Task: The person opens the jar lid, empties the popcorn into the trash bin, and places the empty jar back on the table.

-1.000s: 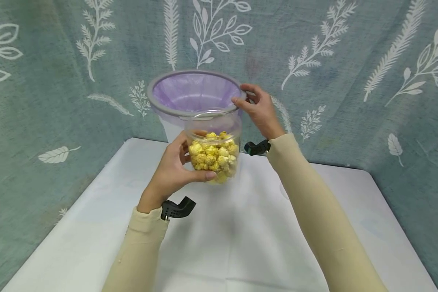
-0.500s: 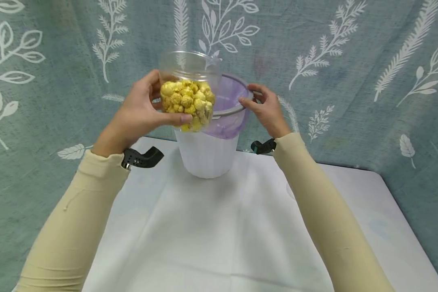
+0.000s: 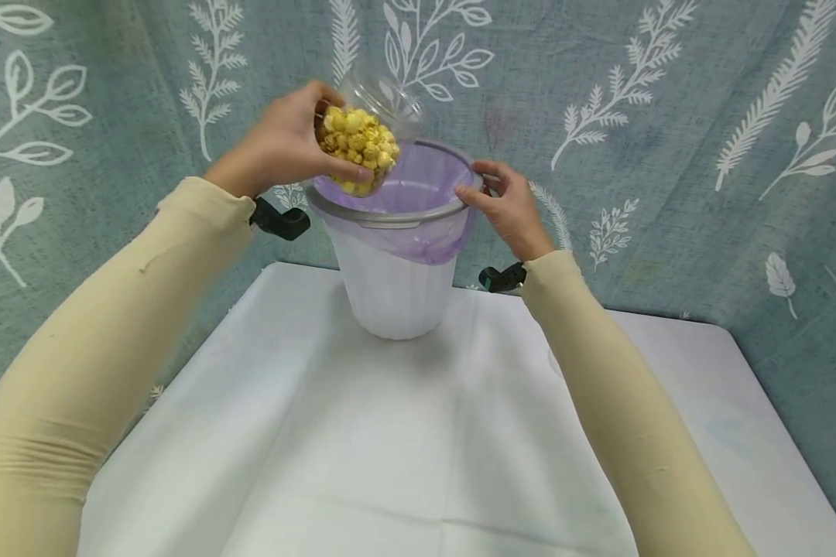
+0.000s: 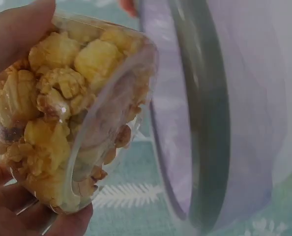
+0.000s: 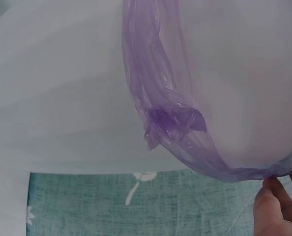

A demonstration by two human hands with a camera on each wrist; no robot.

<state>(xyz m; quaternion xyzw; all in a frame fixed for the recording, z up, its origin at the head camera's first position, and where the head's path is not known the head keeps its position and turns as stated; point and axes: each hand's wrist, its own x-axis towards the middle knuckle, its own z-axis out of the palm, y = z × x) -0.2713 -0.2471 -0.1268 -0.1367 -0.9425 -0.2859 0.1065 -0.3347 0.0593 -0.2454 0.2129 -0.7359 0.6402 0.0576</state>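
Observation:
A clear plastic jar point(image 3: 385, 97) of yellow popcorn point(image 3: 358, 143) is tilted, mouth to the upper right, over the left side of a white trash bin point(image 3: 399, 290). My left hand point(image 3: 282, 143) grips the jar by its lower part, thumb along the near side. In the left wrist view the popcorn point(image 4: 62, 93) fills much of the jar beside the grey rim point(image 4: 205, 108). A purple trash bag point(image 3: 428, 240) lines the bin and folds over its outside. My right hand point(image 3: 510, 207) pinches the bin's rim at the right; the right wrist view shows its fingertips point(image 5: 268, 204) there.
The bin stands near the back edge of a white-covered table point(image 3: 362, 433). Behind it hangs a green-blue curtain point(image 3: 634, 232) with white leaf patterns. Black wrist-worn pieces point(image 3: 282, 220) sit by both sleeves.
My left hand has lifted the jar from in front of the bin up over its left side and tipped it towards the right. My right hand stays on the rim.

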